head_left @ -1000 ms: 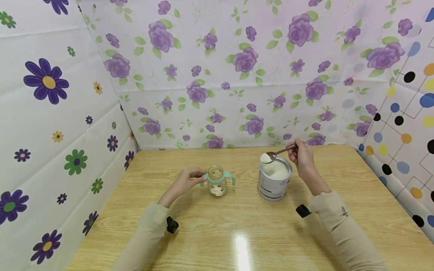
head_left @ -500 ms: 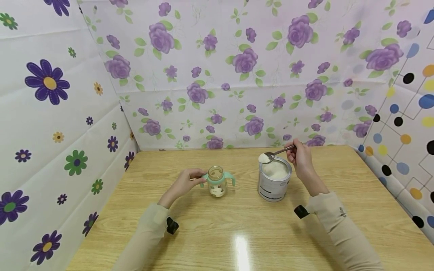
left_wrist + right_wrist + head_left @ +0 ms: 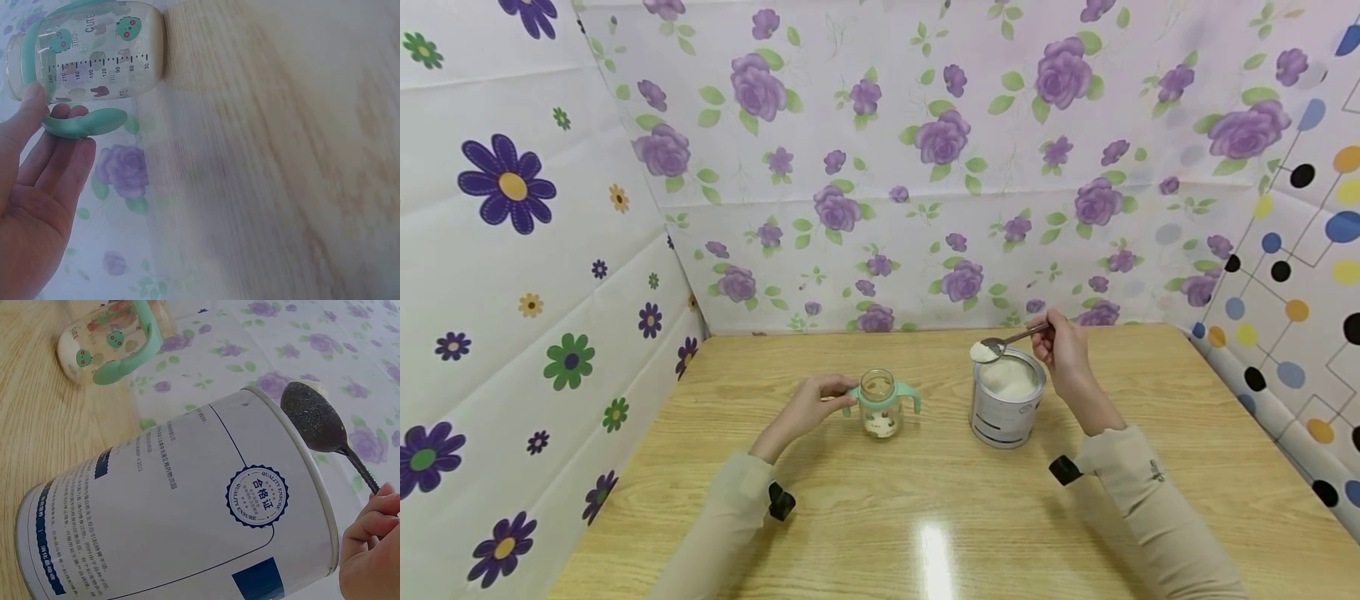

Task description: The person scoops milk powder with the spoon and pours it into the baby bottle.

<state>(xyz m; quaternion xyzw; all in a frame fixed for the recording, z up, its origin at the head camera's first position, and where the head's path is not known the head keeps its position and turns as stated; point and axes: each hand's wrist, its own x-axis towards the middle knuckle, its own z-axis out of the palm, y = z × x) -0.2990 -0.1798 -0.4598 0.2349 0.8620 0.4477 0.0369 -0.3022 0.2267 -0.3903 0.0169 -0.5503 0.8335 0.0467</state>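
A glass baby bottle [image 3: 881, 414] with a mint-green collar, two handles and no lid stands on the table, with pale contents near its base. My left hand [image 3: 817, 403] pinches its left handle [image 3: 84, 123] between thumb and fingers. To the right stands an open milk powder can [image 3: 1006, 413], white powder visible inside. My right hand [image 3: 1066, 348] grips a dark metal spoon [image 3: 996, 348] by the handle. Heaped white powder [image 3: 982, 352] lies in the spoon's bowl, over the can's left rim. In the right wrist view, the spoon's underside shows beyond the rim.
The wooden table [image 3: 850, 517] runs back to a wall hung with purple-flowered cloth [image 3: 880, 208]. Patterned cloths also close off the left and right sides. A black strap piece [image 3: 781, 501] hangs at the left sleeve, another [image 3: 1064, 470] at the right.
My right hand has shifted slightly left with the loaded spoon, whose bowl now sits a little farther out over the can's left rim. My left hand and the bottle have stayed put.
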